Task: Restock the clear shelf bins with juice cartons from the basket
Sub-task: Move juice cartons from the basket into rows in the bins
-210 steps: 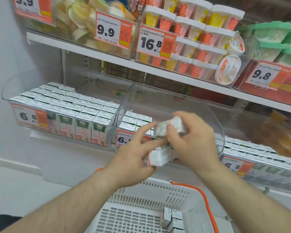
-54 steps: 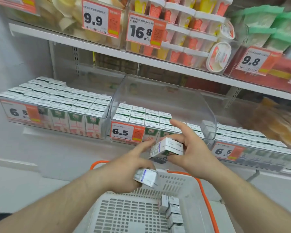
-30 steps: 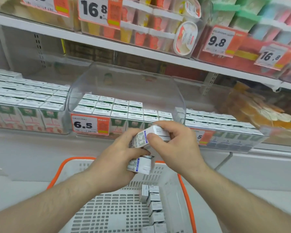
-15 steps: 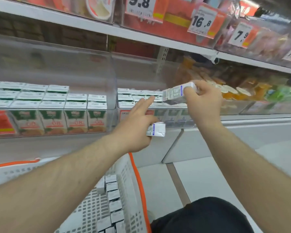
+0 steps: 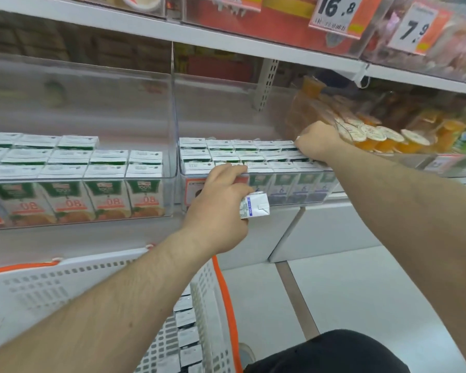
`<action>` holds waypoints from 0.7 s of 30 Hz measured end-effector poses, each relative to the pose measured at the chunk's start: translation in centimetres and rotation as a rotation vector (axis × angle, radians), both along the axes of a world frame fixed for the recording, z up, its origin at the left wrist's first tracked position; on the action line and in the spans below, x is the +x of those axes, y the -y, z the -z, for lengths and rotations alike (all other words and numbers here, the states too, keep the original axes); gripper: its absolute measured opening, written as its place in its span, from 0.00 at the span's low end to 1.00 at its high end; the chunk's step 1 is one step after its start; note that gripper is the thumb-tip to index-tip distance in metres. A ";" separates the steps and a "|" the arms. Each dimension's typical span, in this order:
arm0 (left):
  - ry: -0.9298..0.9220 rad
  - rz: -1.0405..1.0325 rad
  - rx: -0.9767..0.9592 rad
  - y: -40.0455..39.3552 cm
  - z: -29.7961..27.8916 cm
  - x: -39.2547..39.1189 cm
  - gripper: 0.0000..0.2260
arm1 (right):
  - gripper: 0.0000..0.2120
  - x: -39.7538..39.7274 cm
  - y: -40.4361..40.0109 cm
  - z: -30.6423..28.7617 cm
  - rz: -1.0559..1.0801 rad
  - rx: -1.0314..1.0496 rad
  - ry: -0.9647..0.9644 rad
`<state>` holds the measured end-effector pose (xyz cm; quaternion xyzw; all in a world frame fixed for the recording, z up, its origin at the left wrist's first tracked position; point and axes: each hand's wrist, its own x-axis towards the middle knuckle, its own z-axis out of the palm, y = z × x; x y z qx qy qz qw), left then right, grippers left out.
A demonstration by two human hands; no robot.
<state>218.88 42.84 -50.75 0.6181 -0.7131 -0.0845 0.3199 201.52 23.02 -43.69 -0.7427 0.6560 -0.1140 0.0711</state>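
My left hand (image 5: 215, 211) grips a small white juice carton (image 5: 254, 205) in front of the clear shelf bin (image 5: 293, 176) that holds rows of purple-labelled cartons. My right hand (image 5: 316, 142) reaches over the rows into that bin's back right corner. Its fingers curl down and a white carton edge (image 5: 298, 137) peeks out at its left. A second clear bin (image 5: 151, 180) to the left holds orange-labelled cartons. The white basket (image 5: 207, 300) with an orange rim sits below my left arm, with several cartons (image 5: 184, 332) in a row inside.
A bin of orange jelly cups (image 5: 374, 135) stands right beside my right hand. The white upper shelf (image 5: 226, 36) with price tags runs close overhead. Grey floor (image 5: 361, 292) lies at the lower right, and my dark-clothed knee (image 5: 334, 354) shows at the bottom.
My right hand has carried its carton from above the front of the purple-carton bin down into its back right corner. My left hand with its carton has risen to the bin's front.
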 end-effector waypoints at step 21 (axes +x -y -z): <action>-1.007 0.074 0.132 -4.4 -2.6 1.1 0.13 | 0.27 4.1 -7.7 -2.7 -0.286 -0.218 0.248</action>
